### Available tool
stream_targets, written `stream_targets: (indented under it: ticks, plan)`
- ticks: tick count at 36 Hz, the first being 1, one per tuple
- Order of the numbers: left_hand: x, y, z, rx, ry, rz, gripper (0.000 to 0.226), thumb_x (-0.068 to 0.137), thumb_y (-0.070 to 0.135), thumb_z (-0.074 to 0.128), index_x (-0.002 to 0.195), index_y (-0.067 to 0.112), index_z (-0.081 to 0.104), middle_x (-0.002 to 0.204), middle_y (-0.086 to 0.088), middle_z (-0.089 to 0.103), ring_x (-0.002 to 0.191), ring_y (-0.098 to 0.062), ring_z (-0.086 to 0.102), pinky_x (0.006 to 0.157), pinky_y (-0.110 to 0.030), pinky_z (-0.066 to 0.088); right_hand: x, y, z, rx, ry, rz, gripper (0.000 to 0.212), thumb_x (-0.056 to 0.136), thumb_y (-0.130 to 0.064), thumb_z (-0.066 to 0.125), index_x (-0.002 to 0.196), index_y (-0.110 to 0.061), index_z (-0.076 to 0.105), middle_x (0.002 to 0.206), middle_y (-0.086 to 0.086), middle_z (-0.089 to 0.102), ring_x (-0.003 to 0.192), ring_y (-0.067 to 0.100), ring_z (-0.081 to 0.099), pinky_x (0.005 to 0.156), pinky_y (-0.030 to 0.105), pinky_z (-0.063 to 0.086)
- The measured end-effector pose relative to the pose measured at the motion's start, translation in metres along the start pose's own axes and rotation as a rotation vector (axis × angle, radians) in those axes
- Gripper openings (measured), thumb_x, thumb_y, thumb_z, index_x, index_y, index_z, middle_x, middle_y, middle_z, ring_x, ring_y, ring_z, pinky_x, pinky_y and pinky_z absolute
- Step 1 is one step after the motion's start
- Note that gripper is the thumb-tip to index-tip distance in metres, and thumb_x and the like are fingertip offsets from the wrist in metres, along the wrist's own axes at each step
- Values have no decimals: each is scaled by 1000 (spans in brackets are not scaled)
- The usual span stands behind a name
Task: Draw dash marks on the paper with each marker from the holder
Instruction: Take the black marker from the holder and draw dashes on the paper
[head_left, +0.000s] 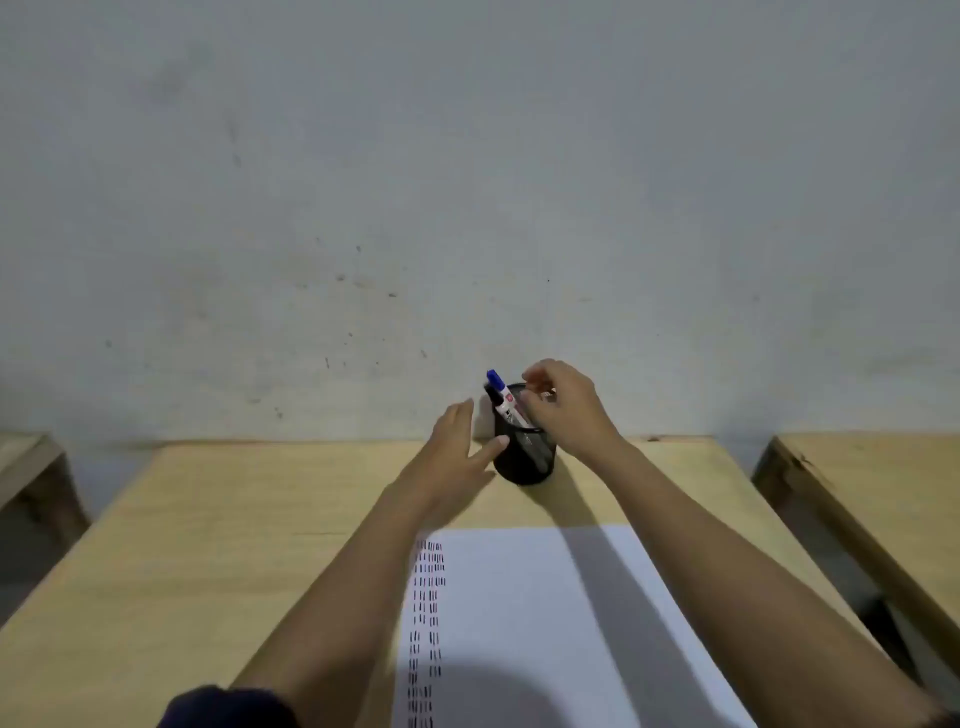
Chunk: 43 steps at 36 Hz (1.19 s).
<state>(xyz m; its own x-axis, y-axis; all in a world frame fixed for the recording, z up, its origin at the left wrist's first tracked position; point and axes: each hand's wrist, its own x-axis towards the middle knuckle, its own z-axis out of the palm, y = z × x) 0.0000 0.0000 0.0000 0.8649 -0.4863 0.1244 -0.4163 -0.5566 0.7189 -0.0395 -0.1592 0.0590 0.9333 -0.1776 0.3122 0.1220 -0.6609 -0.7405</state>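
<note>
A black mesh holder (524, 460) stands near the table's far edge by the wall. A white marker with a blue cap (503, 396) leans out of it to the left, with a black-capped one just behind. My right hand (563, 408) hovers over the holder's mouth, fingers pinched around something I cannot make out. My left hand (460, 447) rests open against the holder's left side, thumb touching it. The white paper (545, 623) lies in front, with columns of black dash marks (428, 613) down its left part.
The light wooden table (208, 545) meets a grey wall (467, 208). Another wooden table (872, 483) stands at the right across a gap, and a further one shows at the left edge (26, 467).
</note>
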Motion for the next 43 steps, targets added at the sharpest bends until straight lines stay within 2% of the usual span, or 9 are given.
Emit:
stream_targets:
  ticks: [6, 11, 14, 17, 26, 33, 37, 39, 43]
  plan:
    - [8, -12, 29, -122, 13, 45, 58, 83, 29, 66, 132, 15, 40, 120, 1, 47, 114, -13, 44, 80, -6, 33, -2, 13, 23, -88, -21, -54, 16, 87, -19, 58, 100, -10, 61, 102, 7, 63, 92, 20, 59, 84, 32, 50]
    - [21, -12, 43, -343, 55, 48, 51, 73, 19, 74, 119, 15, 51, 114, -3, 62, 104, -12, 60, 78, -17, 46, 0, 16, 32, -166, -20, -82, 19, 85, -17, 56, 101, -9, 59, 102, 8, 60, 92, 22, 57, 85, 37, 50]
    - [23, -10, 48, -473, 75, 8, 48, 70, 19, 76, 111, 19, 52, 112, -3, 64, 105, -15, 63, 88, -31, 52, 2, 17, 35, -165, 9, -69, 18, 84, -19, 57, 100, -9, 59, 99, 6, 60, 92, 22, 58, 85, 39, 50]
    - [21, -9, 52, -581, 92, -2, 48, 75, 11, 75, 110, 28, 47, 111, 5, 62, 106, -12, 60, 88, -25, 50, 3, 18, 38, -146, 37, -57, 17, 84, -18, 57, 97, -8, 59, 95, 4, 59, 90, 22, 58, 84, 39, 51]
    - [17, -9, 56, -671, 128, -8, 50, 75, 11, 76, 113, 26, 47, 104, 14, 60, 99, -2, 60, 78, -17, 48, 6, 20, 42, -162, 33, -70, 15, 89, -20, 52, 95, -7, 56, 94, 1, 54, 86, 19, 55, 79, 34, 48]
    - [17, -8, 54, -645, 137, 8, 49, 74, 13, 76, 114, 22, 49, 105, 12, 61, 99, -5, 61, 77, -18, 49, 5, 22, 40, -142, 43, -104, 10, 93, -20, 48, 91, -11, 49, 96, 2, 48, 85, 17, 49, 73, 27, 39]
    - [18, -8, 55, -614, 158, 18, 48, 73, 16, 77, 114, 19, 52, 115, -3, 62, 101, -10, 62, 73, -14, 52, 0, 19, 35, -67, 118, -127, 10, 93, -18, 48, 96, -9, 49, 98, 2, 46, 80, 12, 46, 62, 15, 35]
    - [17, -6, 56, -615, 172, 4, 48, 73, 17, 78, 112, 19, 52, 118, -7, 62, 101, -11, 63, 73, -15, 52, -3, 16, 31, -29, 152, -134, 16, 94, -18, 46, 103, -5, 51, 100, 1, 45, 77, 7, 46, 64, 9, 38]
    - [15, -2, 55, -592, 195, -28, 52, 74, 12, 77, 119, 9, 52, 122, -11, 59, 99, -14, 63, 70, -11, 51, -6, 8, 22, 21, 226, -178, 19, 95, -16, 44, 106, -3, 51, 104, 2, 44, 88, 12, 48, 75, 16, 41]
